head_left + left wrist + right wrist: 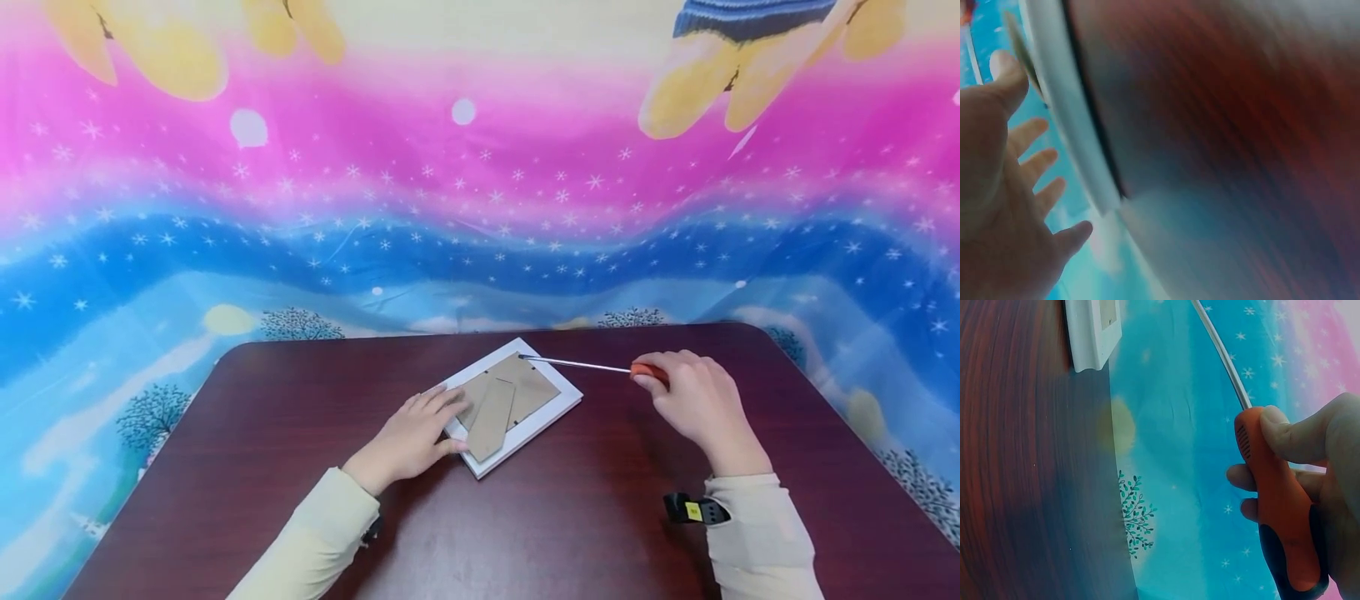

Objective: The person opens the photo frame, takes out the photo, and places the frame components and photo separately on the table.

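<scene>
A white picture frame (567,393) lies face down and slanted on the table, its brown backing board (542,387) and stand leg (491,423) facing up. Small dark tabs dot the board's edges. My left hand (412,433) rests on the frame's near-left side, fingers spread and thumb by the foot of the leg. My right hand (697,398) grips the orange-and-black handle of a screwdriver (1285,494), thumb along its top. The screwdriver's long metal shaft (581,364) points left, with its tip at a tab near the frame's far corner.
The dark reddish wooden table (570,533) has rounded far corners. Behind and beside it hangs a printed cloth (450,200) with snowflakes and trees. A black strap device (696,509) sits at my right wrist.
</scene>
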The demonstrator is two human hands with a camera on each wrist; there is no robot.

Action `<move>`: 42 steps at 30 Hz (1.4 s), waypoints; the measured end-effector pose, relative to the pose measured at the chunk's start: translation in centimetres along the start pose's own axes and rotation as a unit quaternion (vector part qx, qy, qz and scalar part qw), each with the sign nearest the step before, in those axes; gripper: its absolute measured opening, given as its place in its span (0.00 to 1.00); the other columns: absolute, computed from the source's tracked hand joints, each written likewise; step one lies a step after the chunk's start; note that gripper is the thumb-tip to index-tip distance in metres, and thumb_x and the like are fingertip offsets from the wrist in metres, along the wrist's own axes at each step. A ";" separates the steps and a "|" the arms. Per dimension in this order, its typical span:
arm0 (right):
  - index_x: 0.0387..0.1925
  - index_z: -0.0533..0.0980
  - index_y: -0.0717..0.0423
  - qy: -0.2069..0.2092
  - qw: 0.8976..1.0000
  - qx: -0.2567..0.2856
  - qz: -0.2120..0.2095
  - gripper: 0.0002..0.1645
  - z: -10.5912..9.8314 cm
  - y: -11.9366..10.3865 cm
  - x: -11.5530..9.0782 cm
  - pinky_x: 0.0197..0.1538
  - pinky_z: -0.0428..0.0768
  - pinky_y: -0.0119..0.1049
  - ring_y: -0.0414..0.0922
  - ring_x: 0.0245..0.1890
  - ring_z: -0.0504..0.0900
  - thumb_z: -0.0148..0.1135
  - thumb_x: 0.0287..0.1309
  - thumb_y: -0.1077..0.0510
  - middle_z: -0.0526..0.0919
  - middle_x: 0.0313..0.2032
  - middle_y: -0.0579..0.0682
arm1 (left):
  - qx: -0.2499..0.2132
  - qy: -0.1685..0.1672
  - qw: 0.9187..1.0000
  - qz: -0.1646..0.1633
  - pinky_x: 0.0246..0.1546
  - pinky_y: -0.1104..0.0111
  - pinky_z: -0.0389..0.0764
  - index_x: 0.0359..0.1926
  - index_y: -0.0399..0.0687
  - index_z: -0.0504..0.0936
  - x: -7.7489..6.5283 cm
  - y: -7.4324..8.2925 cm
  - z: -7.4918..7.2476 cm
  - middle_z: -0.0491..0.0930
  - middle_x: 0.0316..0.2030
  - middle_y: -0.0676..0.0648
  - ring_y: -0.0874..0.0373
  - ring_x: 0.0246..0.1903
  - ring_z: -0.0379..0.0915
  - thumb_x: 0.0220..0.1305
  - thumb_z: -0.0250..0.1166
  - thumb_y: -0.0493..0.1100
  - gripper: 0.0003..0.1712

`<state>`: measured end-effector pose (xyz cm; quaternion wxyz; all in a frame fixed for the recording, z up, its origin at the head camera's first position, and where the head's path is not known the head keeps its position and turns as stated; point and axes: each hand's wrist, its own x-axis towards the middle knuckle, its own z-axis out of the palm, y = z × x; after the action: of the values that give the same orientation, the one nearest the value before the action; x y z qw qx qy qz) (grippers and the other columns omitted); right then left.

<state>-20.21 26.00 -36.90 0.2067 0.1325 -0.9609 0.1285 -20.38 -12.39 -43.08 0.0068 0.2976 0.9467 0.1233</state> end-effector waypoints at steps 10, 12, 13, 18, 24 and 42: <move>0.44 0.84 0.57 -0.006 1.000 -0.004 0.006 0.14 0.0 0.1 0.0 0.32 0.75 0.50 0.50 0.26 0.74 0.69 0.59 0.54 0.82 0.30 0.53 | 0.077 -0.003 0.997 0.006 0.65 0.46 0.63 0.71 0.50 0.69 0.0 0.0 0.9 0.63 0.72 0.45 0.47 0.71 0.58 0.66 0.61 0.61 0.37; 0.45 0.84 0.57 -0.009 1.000 -0.004 0.007 0.14 -0.1 0.1 0.0 0.32 0.75 0.51 0.50 0.27 0.74 0.69 0.59 0.54 0.83 0.31 0.53 | 0.080 0.000 0.997 0.004 0.65 0.46 0.64 0.70 0.50 0.70 0.0 0.1 0.8 0.64 0.71 0.45 0.48 0.70 0.58 0.66 0.61 0.61 0.37; 0.45 0.84 0.57 -0.010 1.000 -0.003 0.009 0.14 -0.1 0.1 0.0 0.33 0.75 0.51 0.50 0.27 0.74 0.69 0.59 0.54 0.83 0.31 0.53 | 0.081 0.000 0.997 0.003 0.64 0.46 0.64 0.70 0.51 0.70 0.1 0.2 0.8 0.64 0.71 0.46 0.48 0.70 0.59 0.65 0.62 0.61 0.37; 0.45 0.84 0.57 -0.011 1.000 -0.004 0.014 0.15 -0.2 0.2 -0.1 0.33 0.75 0.52 0.50 0.27 0.74 0.69 0.59 0.54 0.82 0.30 0.54 | 0.089 0.001 0.996 0.002 0.64 0.45 0.65 0.69 0.52 0.71 0.3 0.6 0.5 0.66 0.70 0.47 0.49 0.69 0.60 0.63 0.62 0.62 0.37; 0.45 0.83 0.58 -0.010 1.000 -0.003 0.018 0.15 -0.3 0.2 -0.2 0.32 0.75 0.52 0.50 0.26 0.74 0.69 0.59 0.54 0.82 0.30 0.54 | 0.110 -0.004 0.994 -0.017 0.62 0.45 0.67 0.69 0.52 0.72 0.3 1.3 0.3 0.66 0.70 0.47 0.49 0.69 0.61 0.63 0.61 0.63 0.37; 0.46 0.83 0.58 -0.012 1.000 -0.001 0.022 0.16 -0.3 0.0 -0.1 0.31 0.76 0.50 0.48 0.25 0.73 0.69 0.59 0.54 0.83 0.31 0.54 | 0.136 0.067 0.985 -0.087 0.52 0.47 0.76 0.59 0.37 0.77 -0.3 6.1 1.2 0.75 0.59 0.36 0.41 0.58 0.73 0.55 0.69 0.62 0.40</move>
<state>-20.01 26.09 -36.68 0.1920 0.1130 -0.9662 0.1300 -16.61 -7.50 -42.84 -0.0862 0.2031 0.9753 0.0115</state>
